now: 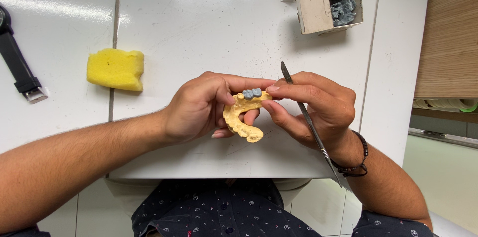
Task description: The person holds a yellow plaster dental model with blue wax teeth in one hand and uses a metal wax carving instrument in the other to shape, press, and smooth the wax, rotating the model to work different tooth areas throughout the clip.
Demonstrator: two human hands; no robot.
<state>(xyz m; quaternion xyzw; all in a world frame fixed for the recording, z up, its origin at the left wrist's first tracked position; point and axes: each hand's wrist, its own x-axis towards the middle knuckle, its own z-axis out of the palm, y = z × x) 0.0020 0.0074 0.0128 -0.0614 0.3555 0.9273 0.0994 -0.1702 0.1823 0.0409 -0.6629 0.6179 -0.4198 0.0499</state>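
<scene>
Yellow plaster dental arch cast [242, 120] with grey wax teeth [252, 93] — left hand [196, 107] closed around cast, right hand [318, 105] pinching it, gripping thin metal carving tool [308, 120], yellow sponge block [115, 69] well left of cast on white surface [209, 23]

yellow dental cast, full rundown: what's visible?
The cast is a curved, arch-shaped piece, matte yellow, plaster-like, with a lumpy toothed ridge. A small grey-blue piece shaped like a few teeth sits on its upper end. It is held above the white table, the left hand gripping it from the left, right hand fingertips touching near the grey piece.
</scene>
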